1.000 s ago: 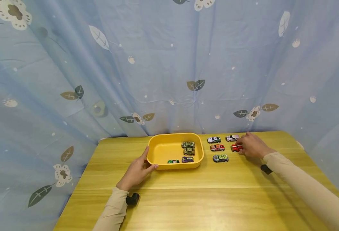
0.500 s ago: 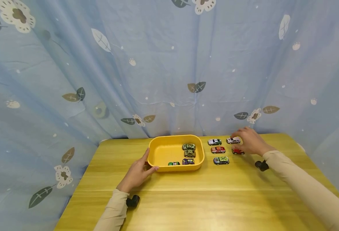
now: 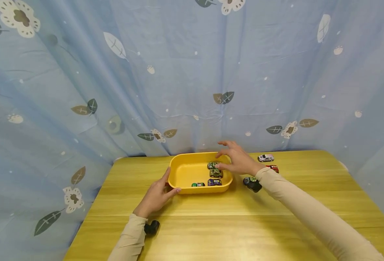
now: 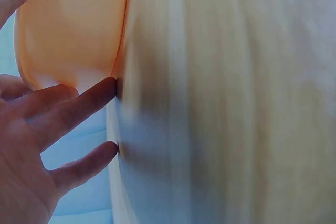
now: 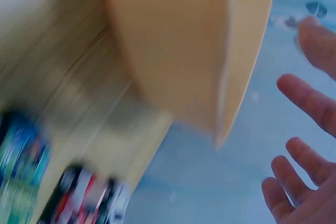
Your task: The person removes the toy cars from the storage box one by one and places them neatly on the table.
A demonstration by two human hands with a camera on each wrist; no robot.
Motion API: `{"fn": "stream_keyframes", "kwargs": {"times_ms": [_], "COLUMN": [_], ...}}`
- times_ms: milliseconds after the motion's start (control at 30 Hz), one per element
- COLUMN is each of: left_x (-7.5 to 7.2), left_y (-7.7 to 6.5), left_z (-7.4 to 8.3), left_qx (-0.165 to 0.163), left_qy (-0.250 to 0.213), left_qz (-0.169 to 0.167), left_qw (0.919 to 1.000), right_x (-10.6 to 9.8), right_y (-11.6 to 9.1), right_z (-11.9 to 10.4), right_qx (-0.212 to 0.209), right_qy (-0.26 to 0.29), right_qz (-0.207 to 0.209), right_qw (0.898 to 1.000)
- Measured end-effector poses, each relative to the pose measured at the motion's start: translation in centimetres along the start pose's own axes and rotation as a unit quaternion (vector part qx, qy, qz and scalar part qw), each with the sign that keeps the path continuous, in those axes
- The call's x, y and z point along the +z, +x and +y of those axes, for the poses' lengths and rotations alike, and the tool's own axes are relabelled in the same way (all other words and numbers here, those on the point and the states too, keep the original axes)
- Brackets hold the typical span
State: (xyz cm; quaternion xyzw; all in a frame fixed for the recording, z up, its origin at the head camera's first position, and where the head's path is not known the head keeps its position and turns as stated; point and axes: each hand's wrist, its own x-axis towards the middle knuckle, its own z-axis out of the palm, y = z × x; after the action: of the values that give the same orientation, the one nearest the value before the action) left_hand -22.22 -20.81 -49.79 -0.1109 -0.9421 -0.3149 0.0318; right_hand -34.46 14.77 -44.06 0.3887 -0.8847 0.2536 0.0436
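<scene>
My left hand (image 3: 155, 195) rests spread against the left end of a yellow tray (image 3: 175, 159), thumb near its front corner. In the left wrist view its extended fingers (image 4: 86, 103) touch the tray's outside. Above the tray's right end hovers my right hand (image 3: 239, 159), fingers apart and holding nothing. Inside lie two camouflage toy cars (image 3: 216, 173), a purple toy car (image 3: 215, 182) and a green toy car (image 3: 198, 185), partly hidden by the front wall. Right of the tray stand a white toy car (image 3: 265, 157), a red toy car (image 3: 273, 168) and a green-blue toy car (image 3: 249, 179).
Everything stands on a wooden table (image 3: 192, 224), with a blue patterned curtain (image 3: 185, 72) behind its far edge. The right forearm covers part of the car group. A red-and-white toy car (image 5: 86, 195) shows blurred in the right wrist view.
My right hand has left the red toy car, which stays on the table, and moved left to the tray. My left hand and the toy cars in the tray look unmoved.
</scene>
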Motion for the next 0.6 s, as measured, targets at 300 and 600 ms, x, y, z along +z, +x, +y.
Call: {"fn": "stream_keyframes", "kwargs": {"times_ms": [300, 600], "left_x": [-0.2, 0.0], "left_y": [-0.2, -0.2], "left_z": [-0.2, -0.4], "left_qx": [0.011, 0.014], "left_qy": [-0.001, 0.01], "left_qz": [0.012, 0.014], "left_qw": [0.9999, 0.9997], "right_x": [3.7, 5.3], "right_y": [2.6, 4.0], "right_z": [-2.7, -4.4], "right_qx": [-0.046, -0.041], "right_qy": [0.003, -0.028], "right_qz": [-0.081, -0.149], "right_qw": [0.996, 0.988]}}
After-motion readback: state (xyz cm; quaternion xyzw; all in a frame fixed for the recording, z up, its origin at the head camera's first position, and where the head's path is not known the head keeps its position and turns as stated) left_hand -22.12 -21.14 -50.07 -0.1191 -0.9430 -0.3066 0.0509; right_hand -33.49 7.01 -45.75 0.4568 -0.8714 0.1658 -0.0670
